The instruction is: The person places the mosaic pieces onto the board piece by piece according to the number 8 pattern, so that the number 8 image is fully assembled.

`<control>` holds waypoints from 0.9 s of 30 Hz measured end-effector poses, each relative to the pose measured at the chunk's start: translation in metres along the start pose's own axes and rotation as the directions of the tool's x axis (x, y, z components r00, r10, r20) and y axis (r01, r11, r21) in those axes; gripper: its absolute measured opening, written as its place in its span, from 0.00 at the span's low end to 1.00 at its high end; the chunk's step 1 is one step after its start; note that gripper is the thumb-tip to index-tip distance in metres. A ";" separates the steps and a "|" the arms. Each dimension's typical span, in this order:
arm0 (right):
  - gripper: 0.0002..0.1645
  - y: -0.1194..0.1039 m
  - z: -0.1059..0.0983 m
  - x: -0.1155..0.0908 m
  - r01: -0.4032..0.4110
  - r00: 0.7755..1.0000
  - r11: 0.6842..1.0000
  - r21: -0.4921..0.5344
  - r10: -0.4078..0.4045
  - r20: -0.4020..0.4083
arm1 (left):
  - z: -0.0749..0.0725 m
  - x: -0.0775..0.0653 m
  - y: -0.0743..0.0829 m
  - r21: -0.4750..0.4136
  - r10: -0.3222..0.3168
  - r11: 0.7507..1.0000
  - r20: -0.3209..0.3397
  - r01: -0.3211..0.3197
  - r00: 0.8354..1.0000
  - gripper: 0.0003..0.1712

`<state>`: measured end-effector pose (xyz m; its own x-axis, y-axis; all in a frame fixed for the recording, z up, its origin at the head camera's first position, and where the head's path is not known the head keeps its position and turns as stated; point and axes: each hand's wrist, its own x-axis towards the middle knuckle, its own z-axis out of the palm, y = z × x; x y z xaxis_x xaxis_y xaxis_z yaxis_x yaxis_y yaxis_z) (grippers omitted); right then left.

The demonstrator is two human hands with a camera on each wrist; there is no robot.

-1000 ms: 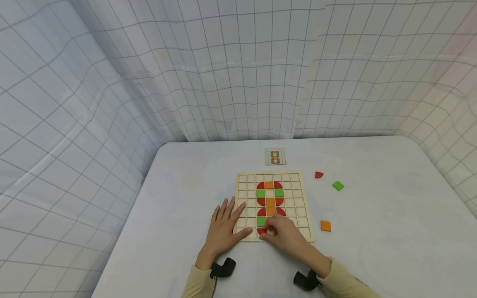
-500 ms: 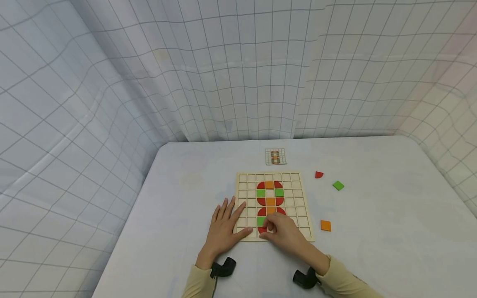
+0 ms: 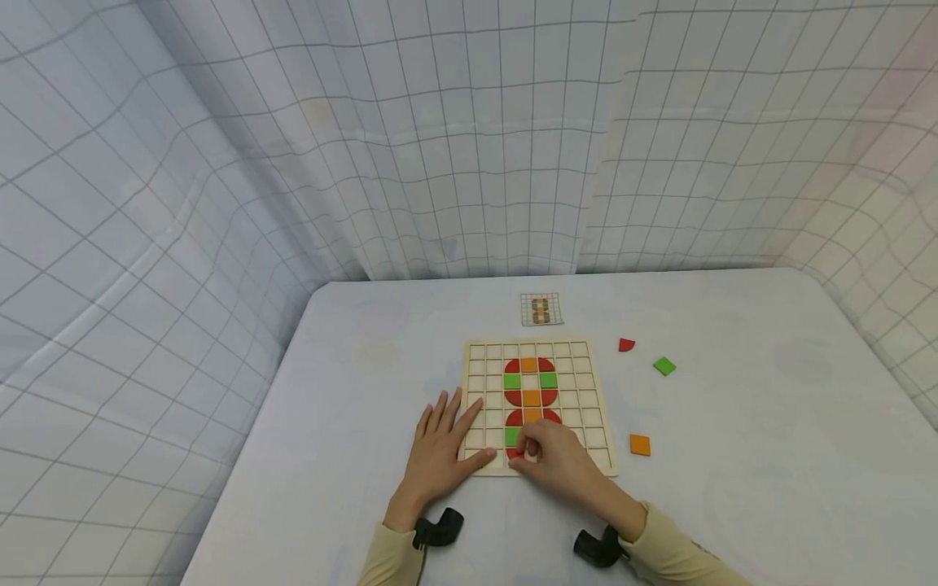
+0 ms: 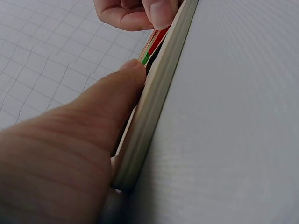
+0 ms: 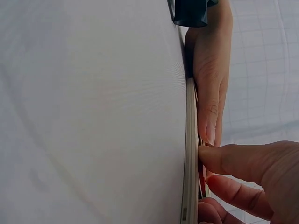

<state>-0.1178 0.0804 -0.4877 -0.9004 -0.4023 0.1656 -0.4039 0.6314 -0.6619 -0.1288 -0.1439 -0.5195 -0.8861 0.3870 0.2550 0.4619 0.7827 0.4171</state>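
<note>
A wooden grid board (image 3: 479, 350) lies on the table, with red, orange and green tiles forming a figure in its middle columns. My left hand (image 3: 438, 456) rests spread over its lower left edge, thumb (image 4: 126, 79) lying along the near side. My right hand (image 3: 560, 460) is bent over the lower middle of the board. Its thumb and index finger pinch a red quarter-circle tile (image 3: 513, 453) in the bottom part of the figure, just below a green square tile (image 3: 512, 437). The right hand hides cells to the right of that tile.
Beyond the board lies a small pattern card (image 3: 541, 310). To the right are a loose red quarter-circle tile (image 3: 626, 345), a green square tile (image 3: 664, 366) and an orange square tile (image 3: 640, 445). Grid-lined white curtains (image 3: 469, 163) surround the table.
Both hands stay in nearly the same place. The right fingers and wrist shift only very slightly at the red tile.
</note>
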 end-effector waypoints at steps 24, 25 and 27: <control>0.10 0.060 -0.054 -0.045 0.108 0.979 0.991 0.078 -0.092 -0.180 | 0.000 0.000 0.001 -0.004 -0.047 0.999 0.066 0.047 0.997 0.45; 0.10 0.065 -0.061 -0.048 0.084 0.978 0.995 0.046 -0.073 -0.196 | 0.000 0.000 0.000 -0.003 -0.047 0.999 0.065 0.047 0.997 0.45; 0.11 0.076 -0.071 -0.054 0.025 0.974 0.999 -0.028 -0.031 -0.225 | 0.001 0.000 -0.001 0.000 -0.048 0.999 0.063 0.048 0.997 0.45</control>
<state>-0.1114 0.1969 -0.4946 -0.9009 -0.2617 0.3462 -0.4305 0.6398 -0.6366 -0.1289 -0.1442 -0.5205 -0.9079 0.3789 0.1791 0.4187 0.8004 0.4291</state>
